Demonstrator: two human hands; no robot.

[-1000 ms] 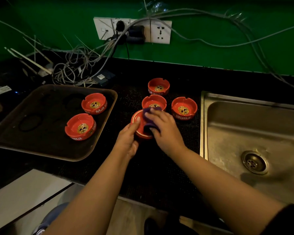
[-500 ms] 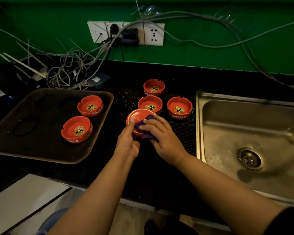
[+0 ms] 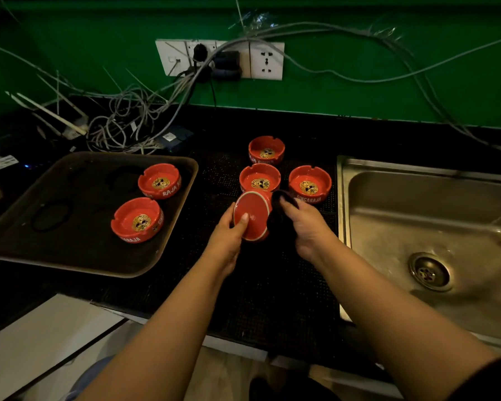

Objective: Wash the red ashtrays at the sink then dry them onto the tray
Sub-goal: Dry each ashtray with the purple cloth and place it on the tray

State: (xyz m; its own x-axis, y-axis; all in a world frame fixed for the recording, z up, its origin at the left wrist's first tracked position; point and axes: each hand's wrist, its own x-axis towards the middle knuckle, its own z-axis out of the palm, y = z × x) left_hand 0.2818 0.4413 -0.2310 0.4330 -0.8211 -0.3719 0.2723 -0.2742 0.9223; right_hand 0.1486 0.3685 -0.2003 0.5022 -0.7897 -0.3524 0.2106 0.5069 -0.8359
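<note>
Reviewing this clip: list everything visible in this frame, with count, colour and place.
Ashtrays on tray: 2, red, upright on the tray's right half.
Ashtrays on mat: 3, red, upright between tray and sink.
Held ashtray: 1, red, tilted with its base toward the camera.
Cloth: 1, dark, against the held ashtray's right side.
Tray: 1, brown, left on counter.
Sink: 1, steel, right.
Wall sockets: 1 white strip, green wall.
Cables: grey tangle, behind tray.
Left hand: grip on held ashtray.
Right hand: grip on cloth.
</note>
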